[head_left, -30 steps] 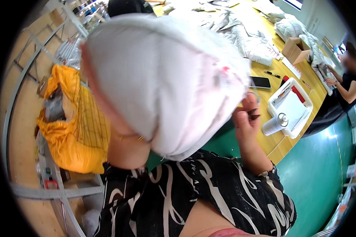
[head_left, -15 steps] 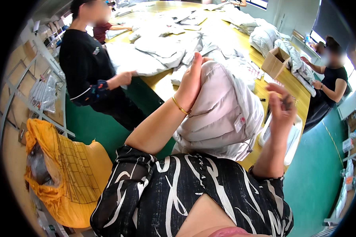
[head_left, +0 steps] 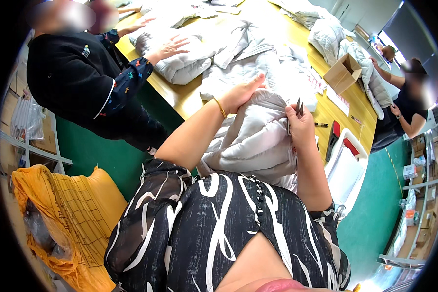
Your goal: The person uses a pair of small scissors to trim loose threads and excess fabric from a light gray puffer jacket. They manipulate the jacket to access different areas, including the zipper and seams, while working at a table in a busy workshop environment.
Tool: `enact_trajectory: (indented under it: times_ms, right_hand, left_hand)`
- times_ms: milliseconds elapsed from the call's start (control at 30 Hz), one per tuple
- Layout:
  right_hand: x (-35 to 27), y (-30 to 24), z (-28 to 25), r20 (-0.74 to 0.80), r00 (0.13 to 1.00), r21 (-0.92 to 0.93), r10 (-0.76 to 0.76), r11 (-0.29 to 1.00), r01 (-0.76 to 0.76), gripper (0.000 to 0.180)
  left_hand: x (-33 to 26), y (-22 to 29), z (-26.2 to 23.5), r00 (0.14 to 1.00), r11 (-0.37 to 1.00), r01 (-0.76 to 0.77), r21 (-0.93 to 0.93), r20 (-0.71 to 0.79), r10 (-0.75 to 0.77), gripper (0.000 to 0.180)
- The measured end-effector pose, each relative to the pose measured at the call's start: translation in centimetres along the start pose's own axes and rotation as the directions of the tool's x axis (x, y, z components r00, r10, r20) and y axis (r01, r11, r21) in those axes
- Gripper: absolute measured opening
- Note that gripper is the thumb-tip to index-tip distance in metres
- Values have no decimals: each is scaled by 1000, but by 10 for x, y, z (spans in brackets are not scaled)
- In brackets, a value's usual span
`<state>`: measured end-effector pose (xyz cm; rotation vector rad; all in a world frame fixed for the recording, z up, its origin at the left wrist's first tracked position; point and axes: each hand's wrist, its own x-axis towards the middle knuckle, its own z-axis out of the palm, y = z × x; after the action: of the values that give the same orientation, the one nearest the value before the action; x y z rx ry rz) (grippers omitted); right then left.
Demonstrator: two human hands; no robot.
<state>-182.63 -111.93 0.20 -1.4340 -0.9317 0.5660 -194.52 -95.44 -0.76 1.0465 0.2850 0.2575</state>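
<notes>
While I stand at the table (head_left: 190, 100), the parts read as follows.
Left hand (head_left: 242, 93): my fingers lie flat and together on the grey padded jacket (head_left: 250, 141).
Right hand (head_left: 299, 127): mine is clamped on small snips (head_left: 299, 106) and a fold of jacket.
Jacket: bunched at the table's near edge against my front.
White tray (head_left: 348, 170): just right of my forearm.

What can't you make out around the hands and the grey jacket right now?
- Head view: left hand fingertips, sunk into the grey jacket folds.
- Small snips in the right hand: handles hidden by the fist.
- Jacket's lower edge: behind the patterned blouse.
</notes>
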Motion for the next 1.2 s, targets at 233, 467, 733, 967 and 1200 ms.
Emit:
enact_trajectory:
  times_ms: [233, 467, 733, 967, 1200]
  right_hand:
    - [5, 15, -5, -18, 994, 94, 107, 990, -105, 14]
    - [-1, 13, -7, -15, 988, 145, 152, 978, -149, 14]
    - [-10, 7, -3, -27, 997, 96, 75, 993, -72, 12]
    - [-15, 7, -3, 3, 1000, 27, 17, 1000, -17, 12]
    - [-17, 6, -2, 12, 1000, 21, 6, 1000, -6, 11]
  left_hand:
    - [0, -12, -14, 982, 986, -86, 143, 180, 60, 28]
    - [-2, -16, -7, 969, 988, -49, -145, 233, 82, 25]
    - [2, -22, -6, 964, 989, -49, -140, 254, 84, 33]
    - [0, -16, -6, 954, 994, -9, -111, 297, 42, 35]
    - [-8, 1, -2, 925, 845, -379, 378, 182, 334, 29]
